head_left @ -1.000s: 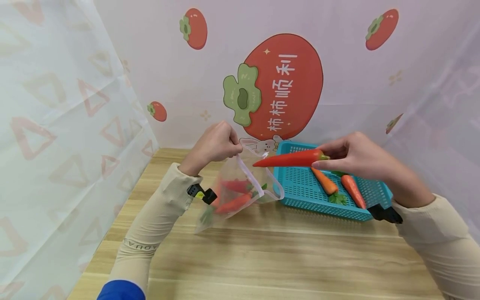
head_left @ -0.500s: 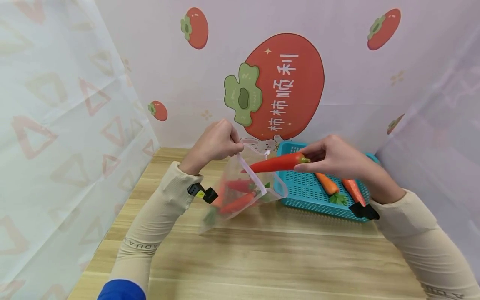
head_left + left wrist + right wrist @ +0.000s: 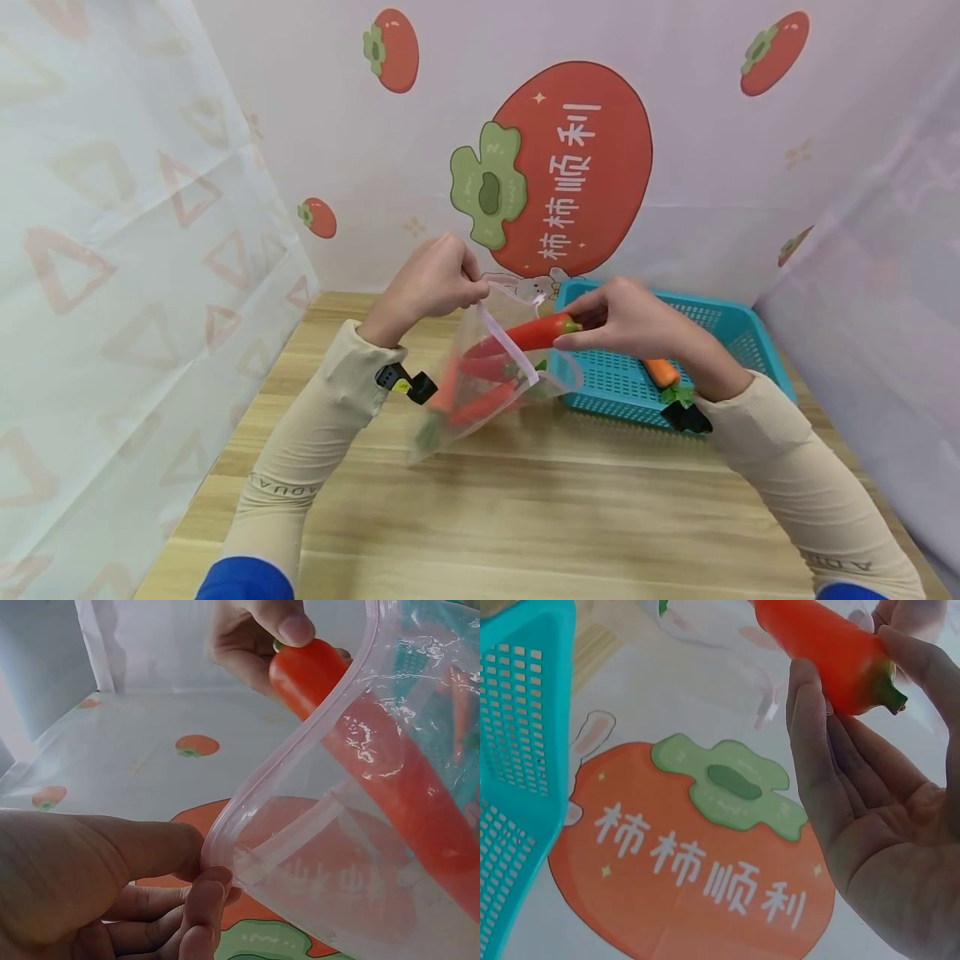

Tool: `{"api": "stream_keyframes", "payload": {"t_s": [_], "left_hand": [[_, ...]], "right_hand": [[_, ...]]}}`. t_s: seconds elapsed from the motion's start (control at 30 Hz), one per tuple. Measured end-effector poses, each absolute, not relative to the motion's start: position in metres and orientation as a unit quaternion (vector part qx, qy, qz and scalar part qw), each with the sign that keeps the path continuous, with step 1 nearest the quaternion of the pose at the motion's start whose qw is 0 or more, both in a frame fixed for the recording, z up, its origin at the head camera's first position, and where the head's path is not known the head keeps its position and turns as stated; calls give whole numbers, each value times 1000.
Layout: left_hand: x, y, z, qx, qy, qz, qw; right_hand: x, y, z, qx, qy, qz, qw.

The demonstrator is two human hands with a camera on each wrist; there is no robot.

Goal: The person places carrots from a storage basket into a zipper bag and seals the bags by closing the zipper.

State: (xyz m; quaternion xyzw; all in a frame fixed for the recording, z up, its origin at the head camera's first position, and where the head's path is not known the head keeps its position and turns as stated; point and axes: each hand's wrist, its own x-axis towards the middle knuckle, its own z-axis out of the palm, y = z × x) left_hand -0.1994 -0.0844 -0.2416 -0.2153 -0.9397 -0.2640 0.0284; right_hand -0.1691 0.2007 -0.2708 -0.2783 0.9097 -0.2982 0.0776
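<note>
Far left: pale sheet (image 3: 112, 250) printed with outlined triangles. Left sleeve (image 3: 296, 458), beige, carries a dark band of lettering; legible part resembles "ADUA", remainder lost round the arm. Black wrist unit (image 3: 405, 383) at the cuff bears a small yellow label, too small to read.

Left hand (image 3: 435, 287): grip pinches the rim of a clear bag, thumb against forefinger. Bag (image 3: 506, 340) has a pink band along its mouth and leans low over the desk (image 3: 510, 525). Inside, hazy through the film: red pepper-like shapes, an orange one and some green.

Red pepper (image 3: 546, 331) lies tilted through the bag mouth: tapered end inside, stem end outside. Right hand (image 3: 630, 317): grip pinches that stem end between thumb and fingers.

Behind, the backdrop's large persimmon print (image 3: 618, 192) carries white characters (image 3: 567, 179) reading 柿柿顺利, running upward in the head view.

Right: blue perforated basket (image 3: 761, 342) with an orange carrot (image 3: 662, 372) inside, partly hidden by the right arm. Right sleeve (image 3: 780, 458) shows similar lettering, only partly legible.
</note>
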Motion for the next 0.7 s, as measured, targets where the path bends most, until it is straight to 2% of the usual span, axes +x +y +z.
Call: {"api": "stream_keyframes", "payload": {"t_s": [0.33, 0.7], "left_hand": [[-198, -87, -240, -217, -938, -266, 38], [-196, -91, -239, -212, -938, -271, 42]], "right_hand": [[-170, 180, -281, -302, 903, -289, 96], [-161, 211, -272, -265, 913, -299, 85]]}}
